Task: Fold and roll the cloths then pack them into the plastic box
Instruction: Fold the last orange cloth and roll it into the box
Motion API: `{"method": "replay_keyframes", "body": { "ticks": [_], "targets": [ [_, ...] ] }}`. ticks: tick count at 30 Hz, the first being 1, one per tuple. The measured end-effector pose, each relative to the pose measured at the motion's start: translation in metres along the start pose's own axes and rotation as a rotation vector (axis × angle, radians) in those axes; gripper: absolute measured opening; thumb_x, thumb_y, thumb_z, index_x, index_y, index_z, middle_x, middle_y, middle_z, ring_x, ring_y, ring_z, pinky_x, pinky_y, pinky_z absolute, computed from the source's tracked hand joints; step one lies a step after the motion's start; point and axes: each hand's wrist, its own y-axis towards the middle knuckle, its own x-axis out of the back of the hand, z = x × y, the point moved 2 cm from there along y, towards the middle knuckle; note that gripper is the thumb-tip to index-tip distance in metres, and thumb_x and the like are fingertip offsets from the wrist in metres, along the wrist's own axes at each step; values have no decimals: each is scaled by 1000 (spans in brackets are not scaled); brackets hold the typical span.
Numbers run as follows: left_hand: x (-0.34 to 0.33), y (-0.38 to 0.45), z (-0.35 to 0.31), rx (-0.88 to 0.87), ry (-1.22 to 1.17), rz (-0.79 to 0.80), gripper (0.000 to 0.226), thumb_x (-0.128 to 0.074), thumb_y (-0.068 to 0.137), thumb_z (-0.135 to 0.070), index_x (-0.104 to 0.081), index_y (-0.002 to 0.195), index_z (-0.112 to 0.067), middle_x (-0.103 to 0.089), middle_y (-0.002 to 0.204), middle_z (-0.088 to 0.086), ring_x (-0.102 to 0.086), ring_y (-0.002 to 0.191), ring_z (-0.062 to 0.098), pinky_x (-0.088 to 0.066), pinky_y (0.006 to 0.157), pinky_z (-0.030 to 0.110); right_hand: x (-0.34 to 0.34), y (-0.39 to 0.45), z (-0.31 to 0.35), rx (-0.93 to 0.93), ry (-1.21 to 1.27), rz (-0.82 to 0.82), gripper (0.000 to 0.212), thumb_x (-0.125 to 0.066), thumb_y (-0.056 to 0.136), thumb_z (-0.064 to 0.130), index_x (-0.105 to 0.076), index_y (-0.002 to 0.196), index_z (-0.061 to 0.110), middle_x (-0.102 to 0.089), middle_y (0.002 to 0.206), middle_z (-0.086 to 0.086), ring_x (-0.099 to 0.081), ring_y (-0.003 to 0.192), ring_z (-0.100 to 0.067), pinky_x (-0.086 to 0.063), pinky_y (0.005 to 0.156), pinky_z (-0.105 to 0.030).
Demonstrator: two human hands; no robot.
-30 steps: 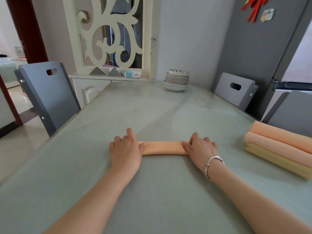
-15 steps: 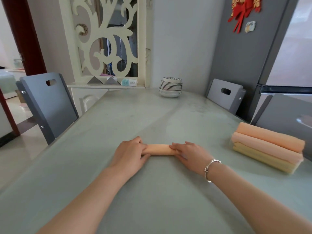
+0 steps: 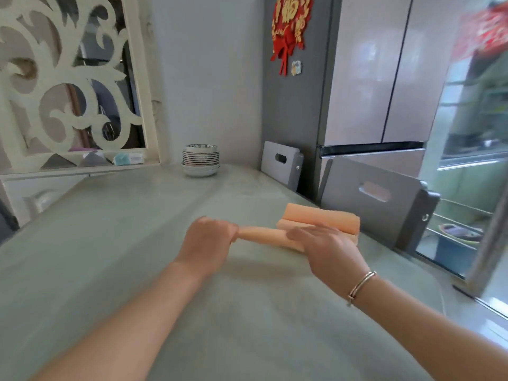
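Note:
Both my hands hold a rolled orange cloth [image 3: 261, 234] just above the grey-green table [image 3: 137, 232]. My left hand [image 3: 209, 240] grips its left end with curled fingers. My right hand [image 3: 324, 243] grips the right end, a bracelet on that wrist. Right behind the roll lies a stack of rolled cloths [image 3: 321, 220], orange on top, near the table's right edge. No plastic box is in view.
A stack of bowls and plates [image 3: 201, 163] stands at the far end of the table by the wall. Grey chair backs [image 3: 373, 199] line the right side, with a fridge [image 3: 365, 78] behind. A white carved screen [image 3: 68, 78] stands at the far left.
The roll has left the table top and moved right and away, towards the stack, carried by both hands. The camera has swung to the right.

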Motion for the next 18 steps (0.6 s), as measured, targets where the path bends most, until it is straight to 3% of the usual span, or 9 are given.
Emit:
{"method": "replay_keyframes", "body": {
  "ticks": [3,6,10,14,16,18],
  "targets": [
    [9,51,-43,-25,-126,-10,20,-53,77,-7,-68,77,-20,-70,72,3,-64,66,29,-37,59,28,14,-7,-51,-57,-6,-75,31,-58,69,-2,-70,93,13,-74,92,-3,-71,84,-23,-56,83,-44],
    [9,84,-71,-39,-86,20,22,-45,87,-10,-62,97,-19,-68,100,4,-60,94,30,-28,70,28,13,-15,-81,-106,-71,-79,38,-70,59,-12,-72,89,10,-74,90,-3,-71,84,-20,-53,89,-42],
    [-11,103,-93,-119,-66,81,24,-41,87,-8,-57,102,-18,-66,106,5,-60,99,32,-39,80,31,1,-28,-104,-109,-73,-64,42,-63,54,-17,-71,87,9,-73,83,-3,-71,79,-22,-51,91,-39],
    [-37,101,-89,-56,-200,97,20,-42,86,-10,-58,94,-19,-66,101,4,-60,94,31,-43,74,35,-5,-33,-105,-127,-51,-57,45,-55,50,-14,-72,84,9,-73,78,-1,-70,72,-26,-50,85,-26],
    [-43,101,-85,2,-324,85,25,-47,83,-9,-64,98,-20,-68,102,4,-60,95,30,-45,75,35,-7,-39,-110,-170,5,-20,47,-59,54,-16,-73,90,9,-74,86,-2,-71,79,-28,-50,84,-26],
    [-47,100,-82,51,-473,65,40,-50,79,-3,-70,108,-21,-69,109,4,-60,103,28,-46,84,32,-11,-44,-112,-216,51,16,39,-53,71,-4,-73,102,12,-72,102,-2,-68,98,-31,-53,88,-37]
  ]
}}
